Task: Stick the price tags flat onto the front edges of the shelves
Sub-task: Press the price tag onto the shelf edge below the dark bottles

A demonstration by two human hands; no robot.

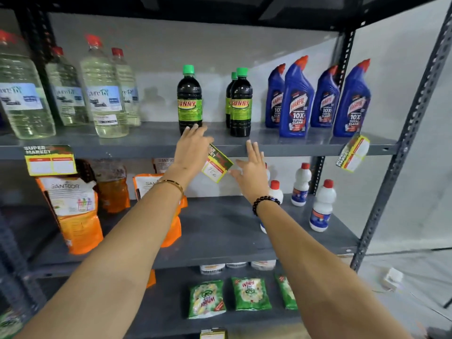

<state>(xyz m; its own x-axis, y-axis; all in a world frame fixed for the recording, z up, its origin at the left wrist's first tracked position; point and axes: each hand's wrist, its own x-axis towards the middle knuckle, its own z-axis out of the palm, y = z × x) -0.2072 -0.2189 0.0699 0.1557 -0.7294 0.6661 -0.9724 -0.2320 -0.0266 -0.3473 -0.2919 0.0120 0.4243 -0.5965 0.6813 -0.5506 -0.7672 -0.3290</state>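
A glossy rectangular paper price tag point(217, 163) is pressed, tilted, against the smooth grey metal shelf edge point(293, 150) by the flat, spread left hand point(192, 149); nothing is grasped by the spread right hand point(252, 167).

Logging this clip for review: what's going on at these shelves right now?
A person is putting price tags on a store shelf. Both hands are open at the front edge of the upper shelf: the left hand presses on the middle price tag, which hangs tilted below the dark Sunny bottles, while the right hand hovers beside it. A left tag sits fairly straight; a right tag under the blue Harpic bottles hangs askew.
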